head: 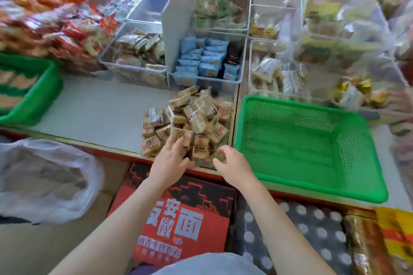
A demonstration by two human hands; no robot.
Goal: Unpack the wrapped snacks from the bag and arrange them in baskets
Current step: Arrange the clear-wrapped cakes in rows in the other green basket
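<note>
A heap of small brown wrapped snacks (190,118) lies on the grey counter (100,109) near its front edge. My left hand (172,158) reaches into the near side of the heap, fingers curled round a few packets. My right hand (230,163) is at the heap's right front corner, its fingers and thumb curled round one small packet. Just right of the heap stands a green perforated basket (312,176) with nothing inside. A crumpled clear plastic bag (44,181) sits low at the left, below the counter.
Clear bins of wrapped snacks (207,60) line the back behind a white divider (176,18). Another green basket (33,100) with packets sits at far left. Piled red snack bags (67,29) fill the back left. A red carton (178,219) lies below my arms.
</note>
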